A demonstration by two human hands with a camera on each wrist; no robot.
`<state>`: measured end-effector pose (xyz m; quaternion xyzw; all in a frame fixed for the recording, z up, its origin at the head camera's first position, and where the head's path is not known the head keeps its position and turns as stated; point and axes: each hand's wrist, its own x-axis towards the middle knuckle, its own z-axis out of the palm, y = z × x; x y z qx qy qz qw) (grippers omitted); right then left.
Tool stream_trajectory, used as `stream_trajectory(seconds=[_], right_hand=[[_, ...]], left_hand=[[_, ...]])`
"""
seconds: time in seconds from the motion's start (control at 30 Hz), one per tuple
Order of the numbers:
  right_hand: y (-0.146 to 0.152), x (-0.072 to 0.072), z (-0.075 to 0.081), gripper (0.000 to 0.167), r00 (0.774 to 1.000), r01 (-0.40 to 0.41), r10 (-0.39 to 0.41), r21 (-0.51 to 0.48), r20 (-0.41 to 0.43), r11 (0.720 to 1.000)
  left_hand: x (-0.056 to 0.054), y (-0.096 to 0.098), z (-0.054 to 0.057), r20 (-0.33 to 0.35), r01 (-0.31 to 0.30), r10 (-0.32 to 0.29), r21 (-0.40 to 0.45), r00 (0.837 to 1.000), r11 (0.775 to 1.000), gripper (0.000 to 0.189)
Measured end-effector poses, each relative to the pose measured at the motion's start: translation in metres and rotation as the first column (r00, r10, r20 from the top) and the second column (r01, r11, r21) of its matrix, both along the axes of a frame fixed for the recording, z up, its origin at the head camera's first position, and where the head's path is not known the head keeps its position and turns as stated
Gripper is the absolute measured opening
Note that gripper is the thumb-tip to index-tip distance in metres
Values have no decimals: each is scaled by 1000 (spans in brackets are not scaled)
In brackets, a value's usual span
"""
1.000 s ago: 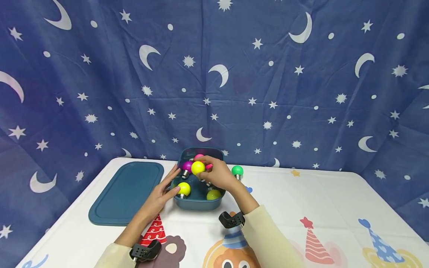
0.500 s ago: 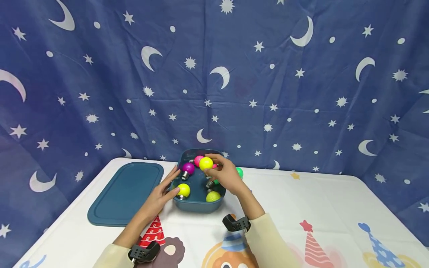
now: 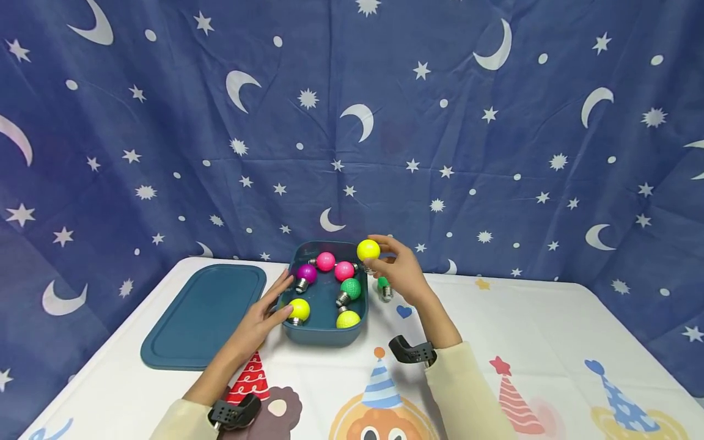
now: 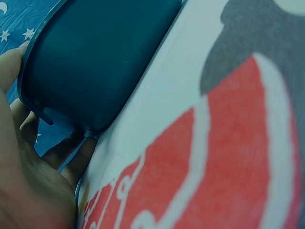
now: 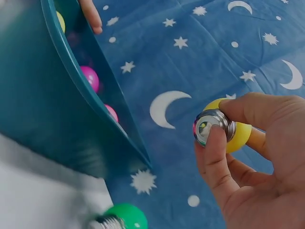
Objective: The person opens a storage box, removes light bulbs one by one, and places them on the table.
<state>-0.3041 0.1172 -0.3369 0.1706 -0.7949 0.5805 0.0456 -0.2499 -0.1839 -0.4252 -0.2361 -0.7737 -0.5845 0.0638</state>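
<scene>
My right hand [image 3: 403, 272] pinches a yellow light bulb [image 3: 368, 250] above the back right corner of the blue box [image 3: 324, 338]. In the right wrist view, thumb and fingers hold the bulb around its metal screw base [image 5: 214, 125], which faces the camera. My left hand [image 3: 258, 322] rests against the box's left side, fingers extended and thumb at the front rim. Inside the box lie a purple bulb [image 3: 306, 274], two pink bulbs [image 3: 326, 261], a green bulb [image 3: 350, 288] and two yellow bulbs [image 3: 348, 319]. Another green bulb [image 3: 384, 287] lies outside, partly hidden by my right hand.
A flat blue lid [image 3: 205, 318] lies on the table left of the box. The white tablecloth [image 3: 462, 330] carries printed party hats and animals. Behind the table hangs a dark blue curtain [image 3: 396, 201] with moons and stars.
My right hand has lifted the yellow bulb from over the box's inside up and right to its back right corner. The left hand has stayed at the box's side.
</scene>
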Motion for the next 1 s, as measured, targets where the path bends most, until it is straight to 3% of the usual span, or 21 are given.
stream_trajectory(seconds=[0.37, 1.0], right_hand=[[40, -1, 1, 53, 995, 101, -98, 133, -29, 986], [75, -5, -23, 56, 982, 181, -185, 112, 26, 977]], left_hand=[[1, 0, 0, -15, -2, 2, -8, 1000, 1000, 56], [1, 2, 2, -18, 14, -14, 14, 1000, 1000, 57]])
